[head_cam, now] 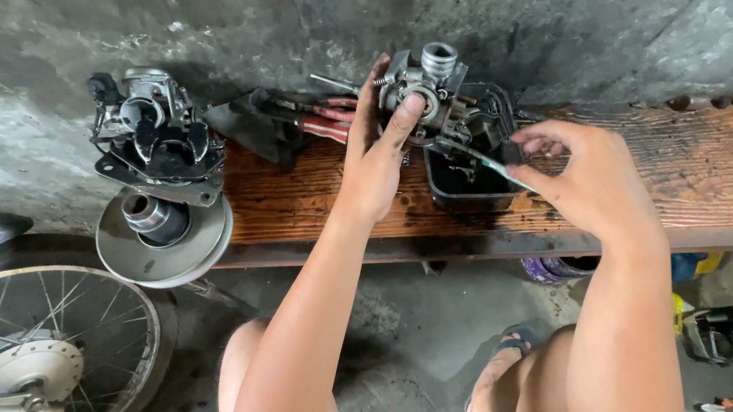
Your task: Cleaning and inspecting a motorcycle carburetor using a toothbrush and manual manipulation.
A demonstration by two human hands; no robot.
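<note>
Over on the left side we've got a spoked wheel leaning near the wall, and just right of it a big round pulley assembly sitting on the left end of the wooden bench, with a dark metal part stacked on top of it. Further right along the far edge of the bench there's a bundle of red-handled tools lying against the concrete wall, and a black tray sits mid-bench.

Now the actual work: we're holding the carburetor up over that tray, close to the wall. Our left hand wraps it from the left side, fingers curled round the body and the thumb pressed flat on the front of it. Our right hand has the thumb and first fingers pinched together on the green handle of a small screwdriver, other fingers loosely tucked.

Looks to us like we're mid-way through poking at or adjusting something low on the carb's body, so the step is cleaning or turning a small screw. The tip itself is hard to make out against the dark tray. Next move probably wants a steady left grip and the tip seated square before any twisting.

Orientation: the carb stands roughly upright, round throat pointing up and slightly away. The screwdriver's long axis runs from lower right up toward the upper left, tip aimed at the carb.
</note>
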